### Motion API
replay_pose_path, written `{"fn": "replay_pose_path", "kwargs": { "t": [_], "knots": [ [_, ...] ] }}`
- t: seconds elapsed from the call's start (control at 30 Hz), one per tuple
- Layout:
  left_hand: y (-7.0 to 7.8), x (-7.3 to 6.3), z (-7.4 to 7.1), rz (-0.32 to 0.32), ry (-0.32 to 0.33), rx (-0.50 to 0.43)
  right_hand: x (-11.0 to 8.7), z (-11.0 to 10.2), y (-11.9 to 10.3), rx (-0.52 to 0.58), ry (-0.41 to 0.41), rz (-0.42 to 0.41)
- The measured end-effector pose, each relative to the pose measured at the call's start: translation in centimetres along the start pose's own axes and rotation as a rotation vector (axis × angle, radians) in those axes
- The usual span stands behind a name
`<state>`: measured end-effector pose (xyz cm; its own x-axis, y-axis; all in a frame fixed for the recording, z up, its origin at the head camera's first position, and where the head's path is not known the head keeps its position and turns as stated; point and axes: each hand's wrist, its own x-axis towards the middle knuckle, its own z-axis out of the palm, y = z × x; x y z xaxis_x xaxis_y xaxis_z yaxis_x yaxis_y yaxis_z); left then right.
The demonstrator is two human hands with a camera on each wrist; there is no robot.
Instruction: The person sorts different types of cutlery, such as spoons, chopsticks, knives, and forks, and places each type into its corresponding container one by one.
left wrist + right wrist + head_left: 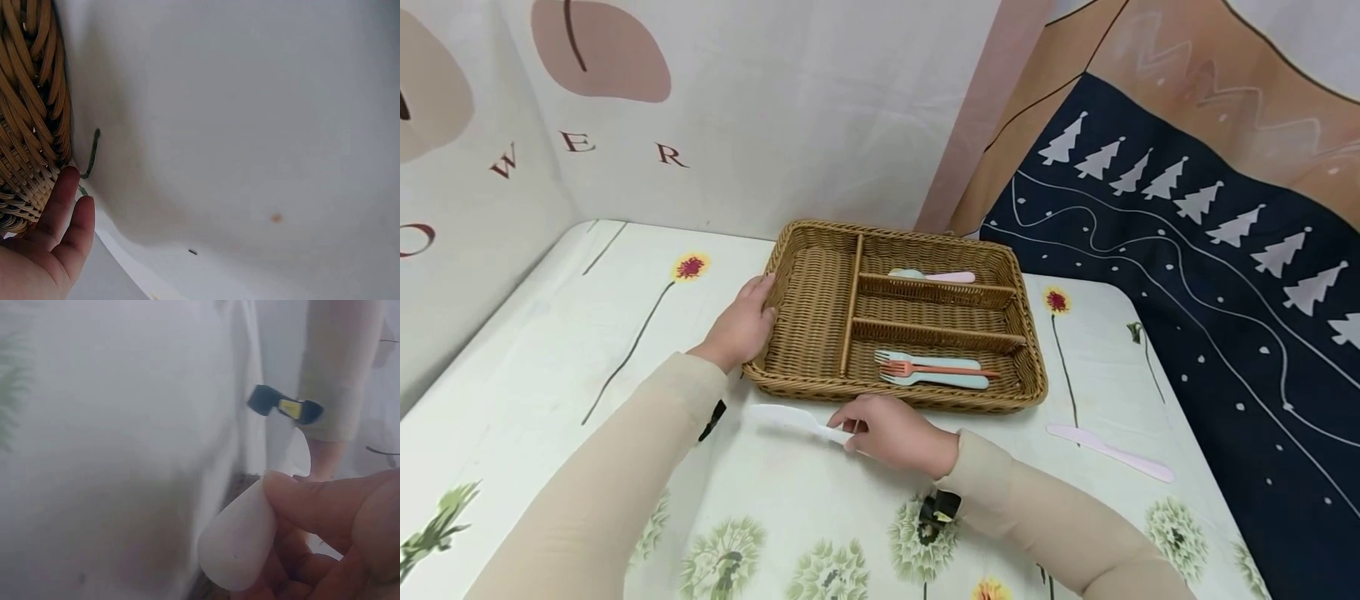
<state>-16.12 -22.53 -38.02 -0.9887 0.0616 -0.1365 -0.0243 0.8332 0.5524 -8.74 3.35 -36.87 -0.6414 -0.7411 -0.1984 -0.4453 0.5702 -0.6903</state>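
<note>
My right hand (891,433) pinches a white plastic knife (786,417) by its handle, just in front of the basket. In the right wrist view, the rounded handle end (237,544) shows beside the thumb. My left hand (739,325) rests against the left side of a brown wicker basket (808,312); its visible fingers (78,228) lie fairly straight along the outer wall. Two pale blue forks (951,381) and an orange fork (940,369) lie in the front right compartment. Pale blue and pink utensils (951,277) lie in the back right one, partly hidden by a divider.
A pink knife (1112,452) lies on the flower-print tablecloth (805,508), to the right of the basket. Wooden-coloured dividers (940,333) split the basket into a tall left compartment and three right ones. Printed cloths (760,125) hang behind the table.
</note>
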Motion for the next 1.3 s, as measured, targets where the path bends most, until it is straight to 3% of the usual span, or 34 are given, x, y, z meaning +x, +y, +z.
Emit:
{"fn": "replay_pose_path", "kwargs": {
  "t": [0.23,0.37,0.57,0.7,1.03,1.3],
  "knots": [
    [-0.1,0.2,0.0,-0.004,0.010,0.002,0.1,-1.1,-0.9,0.083,0.048,0.003],
    [-0.3,0.2,0.0,-0.011,0.010,-0.009,0.8,-1.9,-1.4,0.176,0.086,-0.004],
    [-0.5,0.2,0.0,0.034,0.026,-0.024,2.0,-3.0,-2.0,0.265,0.173,0.014],
    [-0.3,0.1,0.1,0.016,0.030,-0.020,3.0,-3.4,-2.0,0.322,0.223,0.029],
    [-0.2,0.2,0.1,0.006,0.020,-0.010,5.7,-4.1,-2.3,0.510,0.335,0.103],
    [-0.1,0.2,0.2,-0.014,0.024,-0.002,8.3,-4.5,-2.7,0.786,0.388,0.227]
  ]
}}
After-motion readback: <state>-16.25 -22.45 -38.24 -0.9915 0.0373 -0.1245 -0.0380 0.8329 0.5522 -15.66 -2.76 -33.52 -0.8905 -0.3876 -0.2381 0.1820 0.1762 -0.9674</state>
